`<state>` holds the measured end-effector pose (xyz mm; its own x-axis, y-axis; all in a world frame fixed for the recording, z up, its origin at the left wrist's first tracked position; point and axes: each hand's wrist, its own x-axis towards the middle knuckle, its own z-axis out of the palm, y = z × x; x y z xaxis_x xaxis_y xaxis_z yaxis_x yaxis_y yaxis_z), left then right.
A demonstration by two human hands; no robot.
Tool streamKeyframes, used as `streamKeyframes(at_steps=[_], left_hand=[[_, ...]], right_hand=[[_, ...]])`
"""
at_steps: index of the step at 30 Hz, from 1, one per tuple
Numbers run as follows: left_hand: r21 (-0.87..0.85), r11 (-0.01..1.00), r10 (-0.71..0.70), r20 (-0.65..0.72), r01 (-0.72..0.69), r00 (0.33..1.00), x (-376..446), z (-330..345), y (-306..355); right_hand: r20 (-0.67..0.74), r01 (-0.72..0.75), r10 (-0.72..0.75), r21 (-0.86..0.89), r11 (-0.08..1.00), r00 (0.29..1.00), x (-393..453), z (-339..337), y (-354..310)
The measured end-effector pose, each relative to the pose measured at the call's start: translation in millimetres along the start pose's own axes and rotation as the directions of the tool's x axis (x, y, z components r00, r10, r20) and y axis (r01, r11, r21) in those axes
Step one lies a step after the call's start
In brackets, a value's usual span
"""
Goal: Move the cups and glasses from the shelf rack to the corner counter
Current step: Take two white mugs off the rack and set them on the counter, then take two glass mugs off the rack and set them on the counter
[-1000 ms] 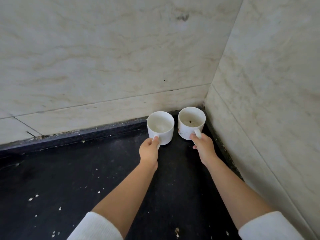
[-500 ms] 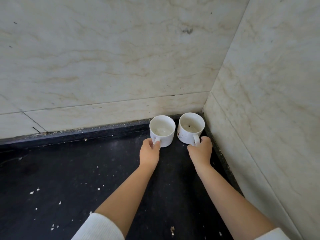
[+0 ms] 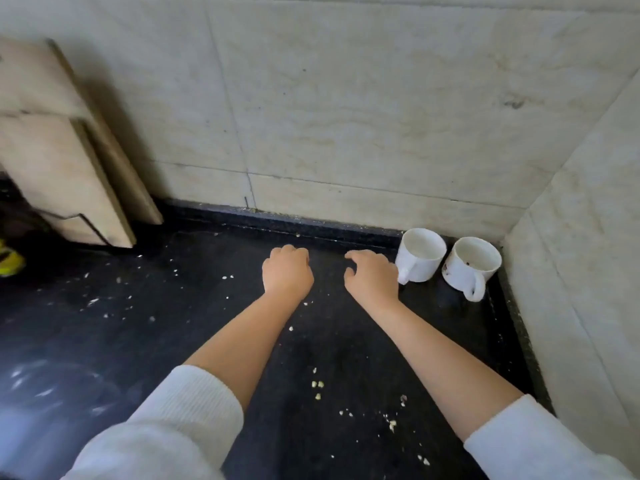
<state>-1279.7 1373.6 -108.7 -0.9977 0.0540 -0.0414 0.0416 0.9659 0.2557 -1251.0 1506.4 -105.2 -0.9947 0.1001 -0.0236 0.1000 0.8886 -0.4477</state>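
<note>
While both hands hover empty and loosely curled above the counter (image 3: 173,341), the left hand (image 3: 287,271) and right hand (image 3: 372,277) sit left of two white cups (image 3: 420,254) in the corner, the right nearer.

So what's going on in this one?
A person in white sleeves is working at a black stone counter in a tiled corner. Two white ceramic mugs, one plain and one with a reddish mark, stand upright side by side in the corner, handles toward the person. Both hands are empty: the left hand is loosely curled, and the right hand is beside the plain mug's handle.
</note>
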Motion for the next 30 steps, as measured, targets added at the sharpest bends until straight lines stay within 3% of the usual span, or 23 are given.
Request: streamKeyframes(at_steps=[3,7,11,16,20,30], left_hand=[[0.140,0.988,-0.057,-0.053,0.064,0.997,-34,-34,-57],[0.217,0.950,-0.201,-0.120,0.223,0.972,-106,-80,-144],[0.242,0.872,-0.380,-0.214,0.426,0.900,-219,-124,-249],[0.218,0.759,-0.560,-0.263,0.614,0.786,-388,-159,-363],[0.213,0.625,-0.699,-0.276,0.751,0.660,-504,-169,-425],[0.108,0.187,-0.942,-0.263,0.976,0.210,-766,-172,-537]], right_hand=[[0.058,0.121,-0.118,-0.052,0.991,0.991,-14,3,-59],[0.131,0.263,-0.261,0.001,0.965,0.956,-56,25,-153],[0.199,0.505,-0.501,0.034,0.862,0.842,-144,63,-264],[0.280,0.765,-0.740,0.032,0.643,0.611,-285,116,-379],[0.323,0.863,-0.831,0.074,0.500,0.453,-382,149,-447],[0.432,0.963,-0.901,0.257,0.077,-0.044,-606,238,-602]])
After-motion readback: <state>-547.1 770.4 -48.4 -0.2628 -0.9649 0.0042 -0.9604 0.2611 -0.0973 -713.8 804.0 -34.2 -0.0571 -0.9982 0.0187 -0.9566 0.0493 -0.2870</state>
